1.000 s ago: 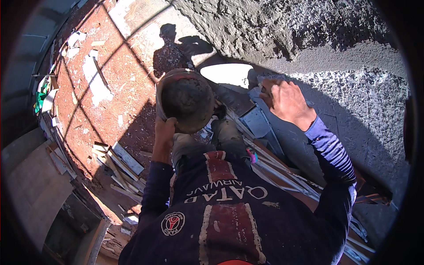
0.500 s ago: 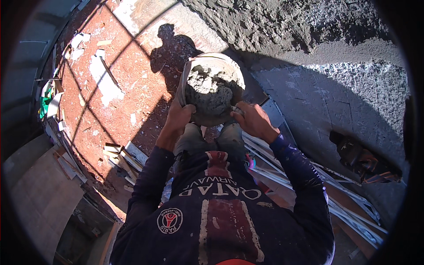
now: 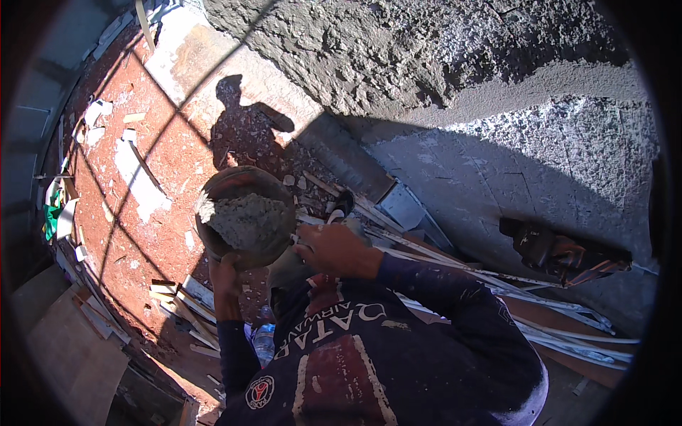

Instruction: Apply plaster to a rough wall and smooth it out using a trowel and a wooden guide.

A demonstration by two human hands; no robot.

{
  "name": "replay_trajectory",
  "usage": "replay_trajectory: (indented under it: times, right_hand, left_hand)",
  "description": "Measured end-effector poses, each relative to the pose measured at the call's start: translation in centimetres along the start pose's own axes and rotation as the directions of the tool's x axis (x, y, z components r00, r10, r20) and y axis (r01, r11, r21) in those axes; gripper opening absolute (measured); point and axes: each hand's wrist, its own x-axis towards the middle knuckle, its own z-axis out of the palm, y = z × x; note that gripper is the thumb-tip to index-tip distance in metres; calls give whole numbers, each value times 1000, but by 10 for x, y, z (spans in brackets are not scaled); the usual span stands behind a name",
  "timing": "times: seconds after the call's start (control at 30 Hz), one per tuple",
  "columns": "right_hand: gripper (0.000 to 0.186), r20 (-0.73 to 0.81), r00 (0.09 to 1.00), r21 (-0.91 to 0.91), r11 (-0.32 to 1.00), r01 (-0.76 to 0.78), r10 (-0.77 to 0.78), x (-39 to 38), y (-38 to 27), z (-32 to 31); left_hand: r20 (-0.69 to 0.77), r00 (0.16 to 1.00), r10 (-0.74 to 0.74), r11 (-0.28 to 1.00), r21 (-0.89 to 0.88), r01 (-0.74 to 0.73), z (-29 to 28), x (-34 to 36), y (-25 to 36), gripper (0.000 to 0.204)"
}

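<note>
A round bucket [image 3: 247, 180] is held out in front of my body, left of the middle, its mouth facing up toward me. Wet grey mortar [image 3: 252, 221] lies inside it. My left hand [image 3: 226, 275] grips the bucket's near left side, the thumb against the wall and the other fingers hidden behind it. Close to the bucket's right rim, my right hand [image 3: 337, 250] is closed, knuckles up. A small pale end shows at its fingers, but what it belongs to is hidden.
Rough fresh mortar covers the upper wall [image 3: 355, 64], above a smoother grey part [image 3: 455, 163]. A dark bag [image 3: 561, 252] is at the right. Long white-stained poles [image 3: 540, 305] lie beside me. Boards [image 3: 185, 305] and scraps litter the red dirt ground [image 3: 177, 163].
The bucket has come left and nearer my body, with both hands moving along. My right arm now reaches across my front. The view has shifted, and my shadow shows lower and farther left.
</note>
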Motion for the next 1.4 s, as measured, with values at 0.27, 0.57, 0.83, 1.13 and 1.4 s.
replay_trajectory:
  times: [0.27, 0.57, 0.83, 1.13, 1.4]
  right_hand:
    - [34, 190, 886, 525, 806, 272, -423, 5, 38, -77]
    - [29, -582, 756, 374, 924, -78, 300, -151, 63, -415]
    - [31, -394, 796, 18, 870, -492, 459, -96, 256, -205]
    - [34, -587, 680, 36, 853, -520, 440, -87, 322, -168]
    - [39, -541, 658, 196, 839, -507, 524, -140, 194, -277]
  left_hand:
    - [247, 829, 502, 568, 628, -531, -56, -26, -68, 20]
    - [-387, 913, -129, 986, 47, 160, 37, -69, -38, 19]
    - [-90, 996, -27, 999, -36, 23, 160, -35, -30, 35]
    - [83, 980, -183, 965, 206, 163, 167, -19, -33, 53]
    - [237, 947, -218, 950, 276, 150, 139, -1, -28, 47]
